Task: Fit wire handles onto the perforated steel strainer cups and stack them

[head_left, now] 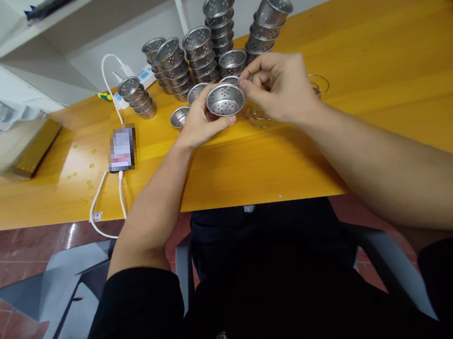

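Observation:
My left hand (199, 123) is wrapped round a small perforated metal cup (225, 100), holding it just above the yellow table (249, 162) with its open mouth towards me. At the cup's right rim, my right hand (278, 87) has its fingertips pinched together on something thin that I cannot make out. Under the right hand lie thin wire rings (257, 116). Behind both hands stand stacks of the same perforated cups (220, 21), and single cups (179, 117) lie loose near my left hand.
A phone (122, 148) with a white cable (103, 200) lies at the left of the table. A power strip (137, 80) sits near the wall. A gold box (25, 154) rests at the far left edge. A grey chair (391, 271) is below me.

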Motion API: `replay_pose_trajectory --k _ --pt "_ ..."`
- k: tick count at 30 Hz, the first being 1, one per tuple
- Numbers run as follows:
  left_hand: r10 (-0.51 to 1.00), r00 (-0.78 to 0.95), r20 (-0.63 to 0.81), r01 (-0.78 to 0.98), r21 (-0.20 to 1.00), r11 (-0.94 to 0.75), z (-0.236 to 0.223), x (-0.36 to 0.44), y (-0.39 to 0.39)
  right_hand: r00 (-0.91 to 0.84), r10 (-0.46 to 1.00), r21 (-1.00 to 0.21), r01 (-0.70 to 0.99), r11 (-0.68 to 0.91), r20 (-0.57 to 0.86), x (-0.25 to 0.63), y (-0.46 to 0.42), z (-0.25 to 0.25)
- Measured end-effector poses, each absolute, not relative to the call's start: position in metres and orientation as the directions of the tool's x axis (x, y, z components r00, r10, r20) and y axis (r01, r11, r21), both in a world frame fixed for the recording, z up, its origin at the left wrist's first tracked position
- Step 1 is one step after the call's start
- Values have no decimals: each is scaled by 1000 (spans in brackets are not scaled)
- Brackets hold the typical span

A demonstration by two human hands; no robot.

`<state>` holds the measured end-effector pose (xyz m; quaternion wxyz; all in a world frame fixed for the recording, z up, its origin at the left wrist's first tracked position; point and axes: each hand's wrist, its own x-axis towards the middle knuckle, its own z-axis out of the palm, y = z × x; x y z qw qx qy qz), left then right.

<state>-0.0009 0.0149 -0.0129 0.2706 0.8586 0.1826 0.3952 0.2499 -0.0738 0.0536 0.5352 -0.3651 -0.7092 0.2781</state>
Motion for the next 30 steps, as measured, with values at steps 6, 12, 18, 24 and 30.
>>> replay_pose_trajectory --k 6,12,18,24,30 --pt "555 623 551 142 618 -773 -14 -1 11 -169 839 -798 258 544 517 249 -73 50" --pt "496 647 578 155 538 -829 -11 3 -1 -176 844 -810 240 536 507 251 -70 46" --pt "526 651 547 206 540 -816 -10 11 -8 -174 855 -826 222 517 489 251 -68 39" --pt "544 637 546 237 533 -812 -5 11 -11 -154 872 -832 261 490 465 249 -70 41" --pt "594 603 533 324 517 -792 1 15 -17 -106 856 -804 303 512 506 237 -76 45"
